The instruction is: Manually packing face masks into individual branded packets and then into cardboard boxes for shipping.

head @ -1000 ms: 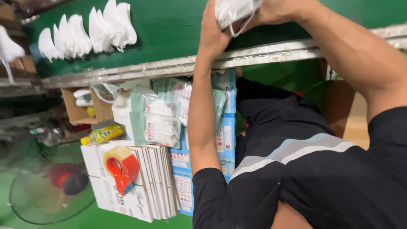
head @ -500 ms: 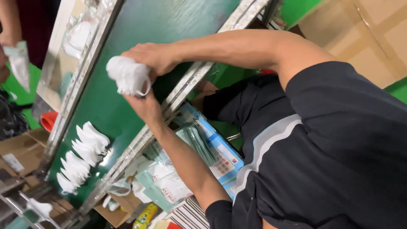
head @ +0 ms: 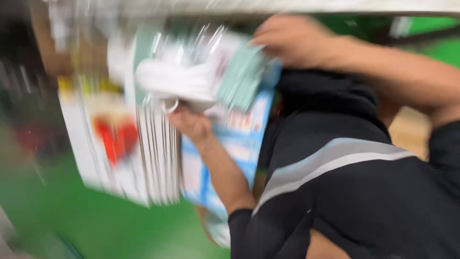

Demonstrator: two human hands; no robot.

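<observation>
The whole view is smeared by motion. My left hand [head: 191, 123] grips a stack of white face masks [head: 175, 82] from below, and an ear loop hangs by my fingers. My right hand [head: 286, 44] is higher and to the right, fingers curled against a bundle of teal and clear packets [head: 244, 72]; the blur hides whether it grips them. Both bare forearms run back to my black shirt with a grey stripe [head: 335, 163].
A stack of upright white flat sheets [head: 155, 158] stands behind the masks, with a blurred red object [head: 112, 139] to its left. A blue and white box [head: 239, 139] is beside my left forearm. A green surface [head: 96, 225] lies below and a metal rail [head: 287, 5] runs along the top.
The view swung away from the green conveyor to the shelf of packets. The mask stack, held in both hands before, is now in my left hand alone; my right hand moved to the packets.
</observation>
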